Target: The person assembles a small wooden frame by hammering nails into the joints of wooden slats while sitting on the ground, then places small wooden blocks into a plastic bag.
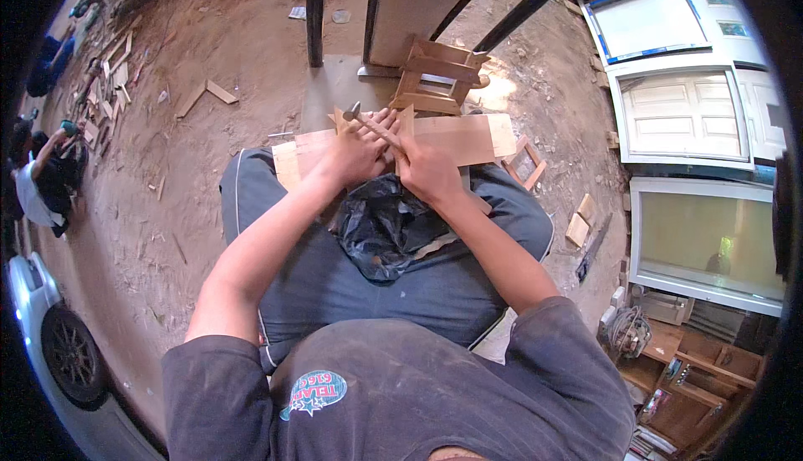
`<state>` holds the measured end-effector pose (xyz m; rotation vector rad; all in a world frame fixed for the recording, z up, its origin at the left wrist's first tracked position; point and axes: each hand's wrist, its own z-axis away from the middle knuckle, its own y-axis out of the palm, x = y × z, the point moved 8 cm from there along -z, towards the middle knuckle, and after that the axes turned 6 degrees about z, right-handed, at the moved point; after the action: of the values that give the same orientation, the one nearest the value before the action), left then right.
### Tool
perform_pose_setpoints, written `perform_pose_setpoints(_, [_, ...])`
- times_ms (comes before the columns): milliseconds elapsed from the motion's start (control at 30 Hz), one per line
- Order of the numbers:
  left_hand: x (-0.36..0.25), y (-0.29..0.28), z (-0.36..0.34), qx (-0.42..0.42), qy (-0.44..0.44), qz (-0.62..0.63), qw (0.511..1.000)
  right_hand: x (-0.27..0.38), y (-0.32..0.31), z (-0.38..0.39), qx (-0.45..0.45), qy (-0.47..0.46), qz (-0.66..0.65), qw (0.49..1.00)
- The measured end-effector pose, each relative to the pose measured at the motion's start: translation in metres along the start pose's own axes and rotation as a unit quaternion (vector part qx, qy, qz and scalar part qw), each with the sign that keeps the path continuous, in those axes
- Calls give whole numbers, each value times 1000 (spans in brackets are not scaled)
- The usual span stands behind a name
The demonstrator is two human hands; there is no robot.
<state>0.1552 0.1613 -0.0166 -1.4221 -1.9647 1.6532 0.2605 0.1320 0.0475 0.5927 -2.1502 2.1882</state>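
My right hand (428, 172) is closed around the handle of a hammer (378, 130). The hammer's metal head lies just above the fingers of my left hand (361, 150). That hand is laid over small wooden pieces (406, 120) with pointed ends, its fingers stretched forward and slightly apart. Whether a nail sits under the fingers cannot be seen. Beneath both hands a wide pale board (464, 139) runs across my knees. A crumpled black plastic bag (385, 227) rests in my lap, below my wrists.
A wooden stool-like frame (439, 76) stands just beyond the board. A small wooden frame (525, 162), wood blocks (579, 220) and a handsaw (594, 248) lie at right. Window frames (686, 118) line the right side. Wood scraps, people and a car (71, 352) are at left.
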Motion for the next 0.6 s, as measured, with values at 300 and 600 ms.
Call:
perform_pose_setpoints(300, [-4, -4, -5, 8, 19, -1, 1000, -18, -25, 6, -42, 72, -108, 991])
perform_pose_setpoints(600, [-29, -25, 1, -30, 102, -42, 993, -51, -35, -10, -20, 160, -119, 980])
